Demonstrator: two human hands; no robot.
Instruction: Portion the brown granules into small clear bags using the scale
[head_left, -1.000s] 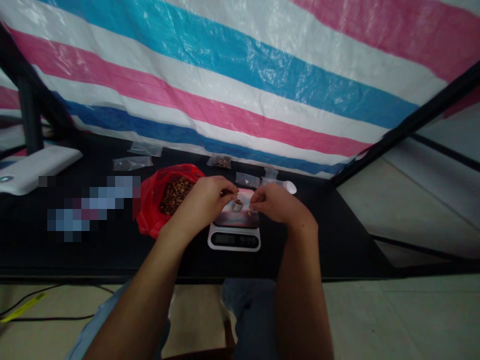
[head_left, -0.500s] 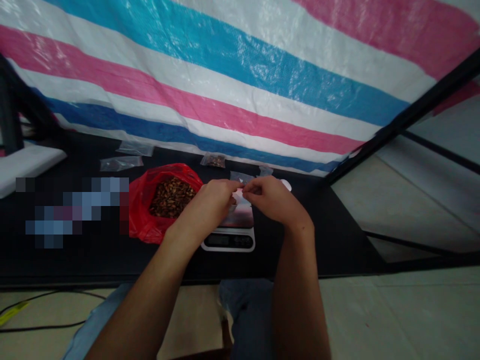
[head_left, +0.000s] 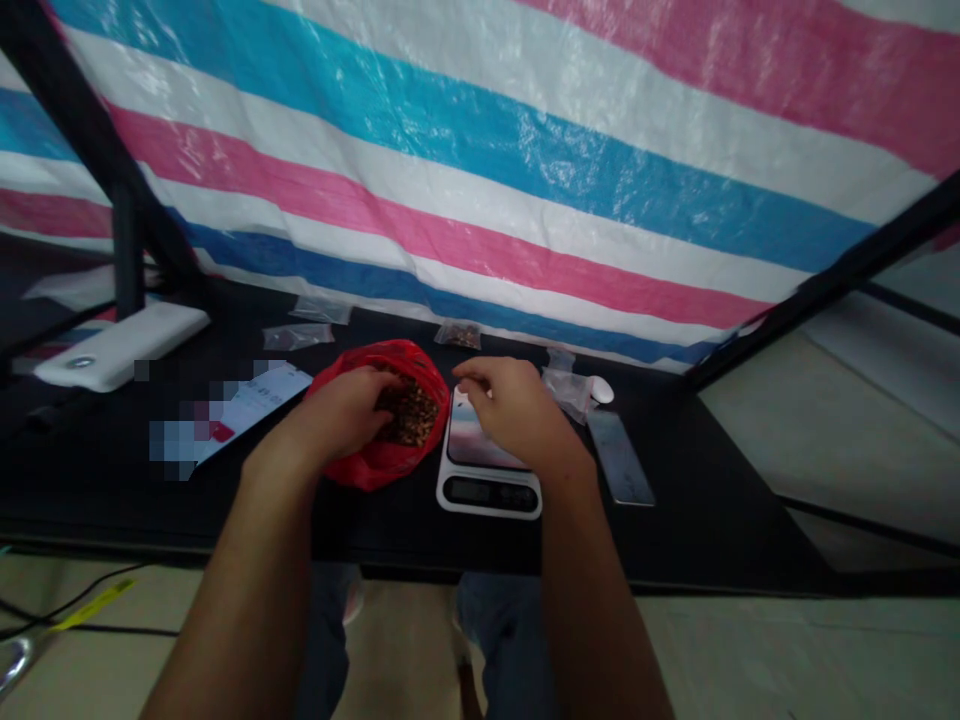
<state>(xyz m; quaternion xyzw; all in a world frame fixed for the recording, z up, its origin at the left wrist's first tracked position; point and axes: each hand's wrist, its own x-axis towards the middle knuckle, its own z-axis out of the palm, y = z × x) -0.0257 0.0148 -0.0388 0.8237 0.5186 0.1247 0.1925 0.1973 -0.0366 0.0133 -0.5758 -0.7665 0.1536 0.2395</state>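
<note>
Head view. Red bag, on tabletop left of scale: soft, probably thin; grip by rim. Brown pieces, inside: likely light, hard; pinch with fingertips. Left hand: at bag's mouth, fingers part-curled, hold unclear. Right hand: above scale, fingers narrowly curled, hold unclear.

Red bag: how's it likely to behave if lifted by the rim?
Likely floppy: the red bag has thin, creased walls, so they'd probably fold inward. Weight likely sits low, since the small brown pieces are heaped inside. Probably spill-prone if tilted, as its mouth is wide open, with the left hand reaching in.
</note>
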